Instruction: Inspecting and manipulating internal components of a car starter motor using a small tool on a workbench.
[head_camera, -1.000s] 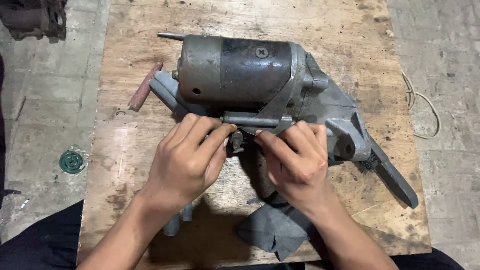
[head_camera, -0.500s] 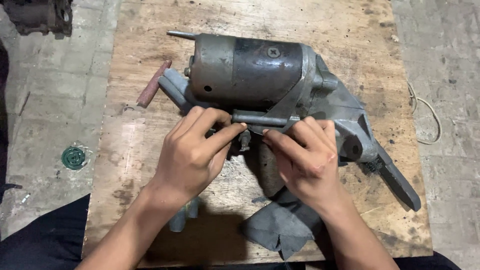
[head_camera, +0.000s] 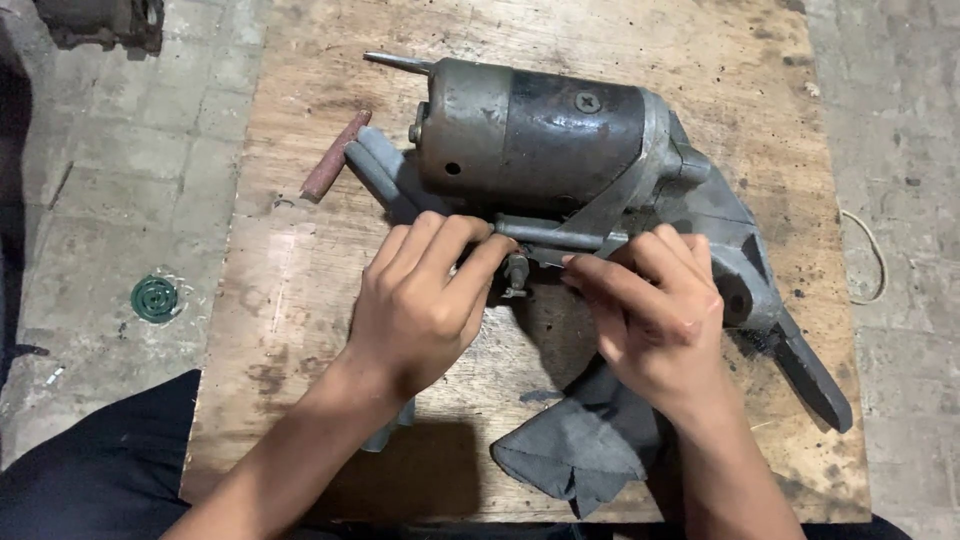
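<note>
We see a grey starter motor (head_camera: 540, 135) lying on its side across the upper middle of the frame, on a worn wooden board (head_camera: 300, 290); it rests flat, we judge, so that the small terminal stud (head_camera: 516, 272) below its housing faces the worker; the left hand (head_camera: 420, 305) sits at centre, fingers curled nearly closed, thumb and forefinger pinched at the stud and at the end of the thin metal rod (head_camera: 550, 235) running along the motor's lower side; the right hand (head_camera: 655, 315) lies just right of centre, fingers bent and close together, fingertips pressed on the same rod, though whether they grip it or merely steady it we cannot tell; a grey cloth (head_camera: 575, 450) lies under the right wrist at lower centre, and the motor's dark lever arm (head_camera: 810, 375) runs toward the lower right edge of the board; a reddish handle (head_camera: 335, 155) lies at upper left, just beside the motor's grey mount; the board's left part is bare wood, giving room there, while the right edge is close to the lever; a green round grate (head_camera: 154, 298) sits in the floor at far left.
</note>
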